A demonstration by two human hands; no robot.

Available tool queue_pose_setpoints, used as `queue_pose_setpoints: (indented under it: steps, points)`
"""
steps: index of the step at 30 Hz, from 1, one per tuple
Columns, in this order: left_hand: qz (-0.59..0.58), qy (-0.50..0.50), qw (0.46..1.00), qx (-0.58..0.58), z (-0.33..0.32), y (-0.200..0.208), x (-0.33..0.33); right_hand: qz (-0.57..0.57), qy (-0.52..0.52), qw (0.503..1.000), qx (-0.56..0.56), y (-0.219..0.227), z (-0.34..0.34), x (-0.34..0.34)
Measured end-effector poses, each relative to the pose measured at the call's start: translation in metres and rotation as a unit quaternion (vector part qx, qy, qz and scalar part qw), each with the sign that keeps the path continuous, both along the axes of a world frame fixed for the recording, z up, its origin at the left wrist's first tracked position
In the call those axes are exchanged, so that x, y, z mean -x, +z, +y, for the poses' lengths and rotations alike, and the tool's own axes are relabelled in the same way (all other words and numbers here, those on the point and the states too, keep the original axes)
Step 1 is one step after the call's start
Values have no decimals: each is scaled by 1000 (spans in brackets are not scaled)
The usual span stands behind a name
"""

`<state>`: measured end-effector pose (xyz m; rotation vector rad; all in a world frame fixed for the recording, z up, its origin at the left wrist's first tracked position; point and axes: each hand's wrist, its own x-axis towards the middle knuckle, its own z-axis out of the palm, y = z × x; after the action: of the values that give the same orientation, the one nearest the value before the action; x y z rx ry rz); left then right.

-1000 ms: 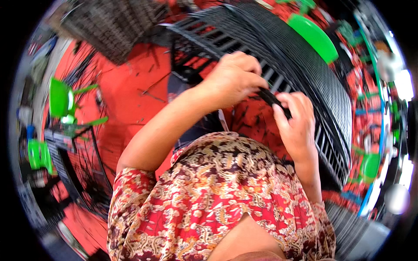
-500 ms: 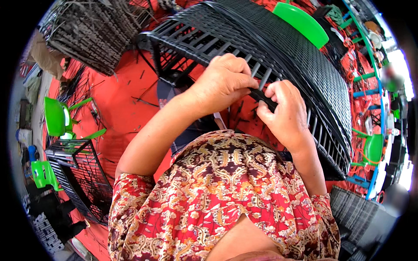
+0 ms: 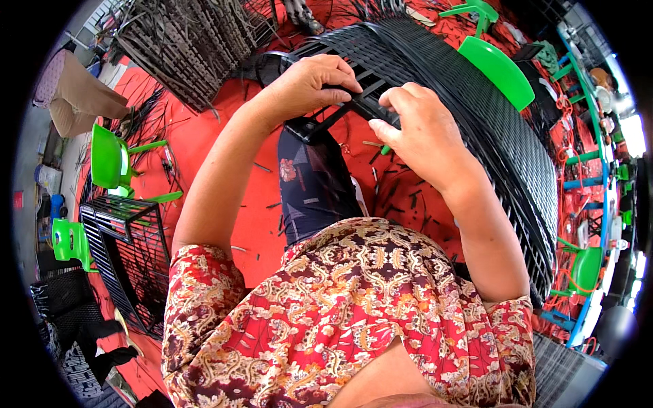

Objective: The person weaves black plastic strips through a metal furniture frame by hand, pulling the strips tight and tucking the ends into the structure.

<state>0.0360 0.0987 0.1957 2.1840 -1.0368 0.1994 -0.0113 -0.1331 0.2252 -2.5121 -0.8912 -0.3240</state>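
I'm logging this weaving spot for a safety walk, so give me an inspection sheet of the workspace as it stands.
Surface: red floor, littered with short dark strip offcuts.
Job's things: large black woven panel curving from ahead to the person's right; a black strip at its near edge.
Clutter: bare black wire frame at left; heap of dark woven pieces upper left; green plastic chairs.
Hands: left hand pinches the strip; right hand closes its grip on the same strip beside it.
Cables: nothing seen.
Surroundings: green stool behind the panel; coloured frames at far right.
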Motion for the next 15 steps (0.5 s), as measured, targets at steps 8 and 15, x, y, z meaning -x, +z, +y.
queue_pose_setpoints:
  steps: [8,15]
  points:
    - [-28,12,999,15,2,-6,-1,93,-35,995,-15,-8,16,-10]
    - [-15,15,993,112,2,-14,6,139,-49,989,-22,-5,25,-13]
